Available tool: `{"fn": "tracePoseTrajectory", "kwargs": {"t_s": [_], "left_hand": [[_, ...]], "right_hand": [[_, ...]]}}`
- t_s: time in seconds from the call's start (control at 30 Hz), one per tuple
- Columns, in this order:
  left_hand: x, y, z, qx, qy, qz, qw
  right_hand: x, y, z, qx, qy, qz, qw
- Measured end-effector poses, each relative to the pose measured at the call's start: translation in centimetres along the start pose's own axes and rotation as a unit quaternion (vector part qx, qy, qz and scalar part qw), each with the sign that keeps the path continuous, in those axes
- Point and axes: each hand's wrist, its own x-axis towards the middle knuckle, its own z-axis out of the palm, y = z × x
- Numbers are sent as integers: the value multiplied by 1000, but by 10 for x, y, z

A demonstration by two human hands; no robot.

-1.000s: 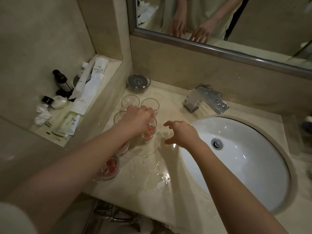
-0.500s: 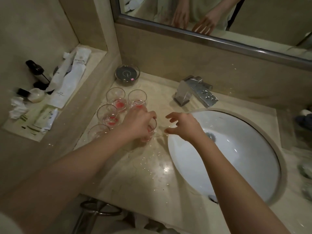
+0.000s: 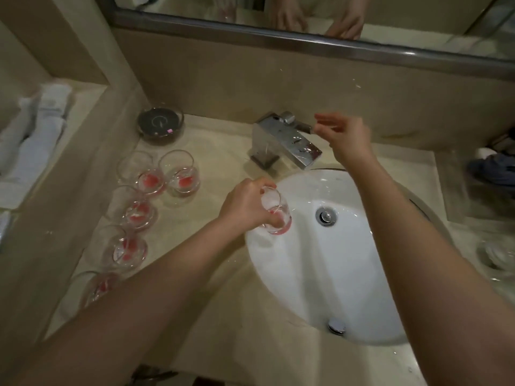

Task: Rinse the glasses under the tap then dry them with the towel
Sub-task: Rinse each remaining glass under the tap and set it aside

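Glass (image 3: 274, 211), red at its base, is gripped in my left hand (image 3: 245, 204) over the sink (image 3: 334, 274) rim; my right hand (image 3: 344, 136), fingers loosely spread, reaches at the tap (image 3: 284, 140) behind the sink.

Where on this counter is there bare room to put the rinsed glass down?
Bare counter lies between the glasses and the tap, and in front of the sink. The left edge is crowded: five glasses in a line.

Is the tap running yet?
Off, as far as shows: no stream falls from the tap into the sink. The right hand is only reaching its lever.
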Motion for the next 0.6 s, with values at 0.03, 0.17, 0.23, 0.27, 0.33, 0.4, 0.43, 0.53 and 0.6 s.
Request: {"fn": "tracePoseTrajectory", "kwargs": {"t_s": [0.03, 0.17, 0.23, 0.27, 0.33, 0.4, 0.43, 0.53, 0.6], "left_hand": [[4, 2, 5, -10, 3, -7, 1000], [19, 7, 22, -62, 9, -35, 997], [25, 8, 29, -112, 5, -56, 992], [28, 8, 32, -141, 3, -68, 988], [32, 10, 37, -210, -2, -97, 973], [34, 12, 41, -270, -11, -122, 955], [35, 13, 43, -290, -16, -131, 948], [38, 18, 48, -327, -27, -146, 933], [39, 21, 51, -346, -30, -157, 924]], "right_hand": [[6, 7, 2, 0, -16, 10, 1000], [23, 23, 13, 15, -45, 13, 999], [29, 27, 16, 20, -49, 2, 999], [31, 30, 17, 19, -44, -5, 999], [34, 34, 16, 18, -26, -18, 999], [34, 38, 11, 12, -37, -26, 999], [32, 40, 10, 10, -53, -29, 998], [31, 46, 13, 44, -64, -28, 997], [35, 48, 19, 65, -54, -32, 996]]}}
